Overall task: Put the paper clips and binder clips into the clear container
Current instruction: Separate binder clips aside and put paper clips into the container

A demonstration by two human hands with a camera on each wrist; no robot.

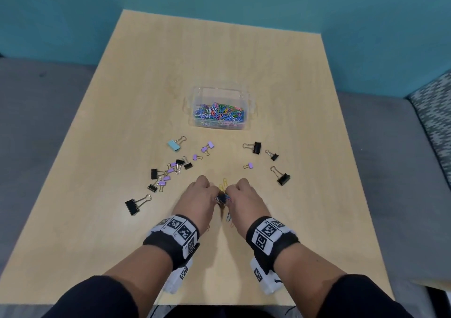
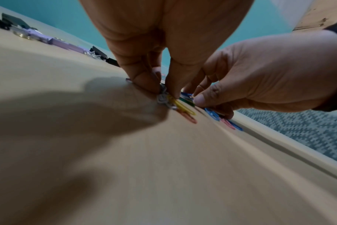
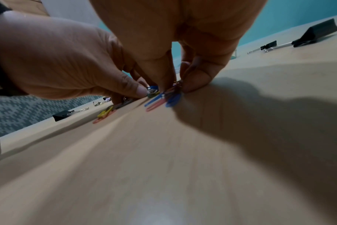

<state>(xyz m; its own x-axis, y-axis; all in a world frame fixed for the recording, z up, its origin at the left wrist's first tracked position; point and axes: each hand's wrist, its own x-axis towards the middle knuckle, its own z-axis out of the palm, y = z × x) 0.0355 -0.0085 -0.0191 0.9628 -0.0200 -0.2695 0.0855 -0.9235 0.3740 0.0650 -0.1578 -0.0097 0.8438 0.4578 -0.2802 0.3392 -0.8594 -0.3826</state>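
Observation:
A clear container (image 1: 246, 98) stands mid-table, holding a heap of coloured paper clips (image 1: 219, 111). Both hands meet near the front centre over a small cluster of paper clips (image 1: 223, 197). My left hand (image 1: 212, 195) pinches silver and yellow clips (image 2: 175, 103) against the table between thumb and fingers. My right hand (image 1: 231, 194) pinches blue and red clips (image 3: 170, 99) the same way. A yellow clip (image 1: 223, 182) lies just beyond the fingers. Black, purple and light blue binder clips (image 1: 170, 168) lie scattered on the wood.
Binder clips lie to the left, among them a large black one (image 1: 133, 206) and a light blue one (image 1: 174, 145); more black ones (image 1: 283, 178) and a purple one (image 1: 249, 165) lie to the right. A patterned seat (image 1: 436, 112) borders the table (image 1: 292, 256) on the right.

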